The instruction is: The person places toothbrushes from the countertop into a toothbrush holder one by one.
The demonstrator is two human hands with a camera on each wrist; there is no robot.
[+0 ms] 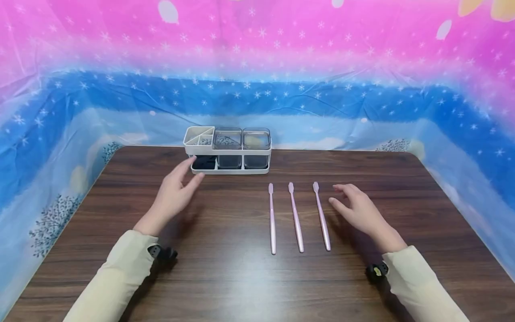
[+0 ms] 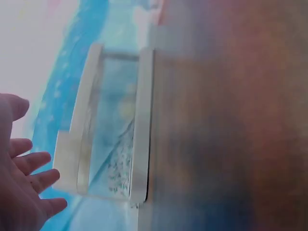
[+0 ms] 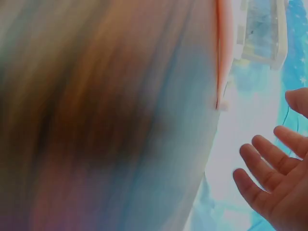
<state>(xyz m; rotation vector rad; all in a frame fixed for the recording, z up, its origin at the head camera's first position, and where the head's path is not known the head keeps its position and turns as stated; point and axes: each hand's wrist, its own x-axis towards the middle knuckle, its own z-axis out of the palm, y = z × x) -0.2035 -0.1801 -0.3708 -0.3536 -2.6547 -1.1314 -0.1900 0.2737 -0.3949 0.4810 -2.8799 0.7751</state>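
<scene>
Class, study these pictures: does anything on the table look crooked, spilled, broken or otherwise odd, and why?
Nothing stands out. The three toothbrushes lie side by side on the table, heads toward the back, only slightly fanned. The rack stands upright near the back edge; no spill or break shows.

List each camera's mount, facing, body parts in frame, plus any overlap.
Head: on the head, facing forward and down at the table, organizer and toothbrushes; left hand, right hand and sleeves show.
Left wrist: on that wrist, facing the organizer, scene sideways; left hand shows.
Right wrist: on that wrist, facing across the blurred tabletop; right hand shows.
Shared: head and left wrist both show the organizer and left hand.
</scene>
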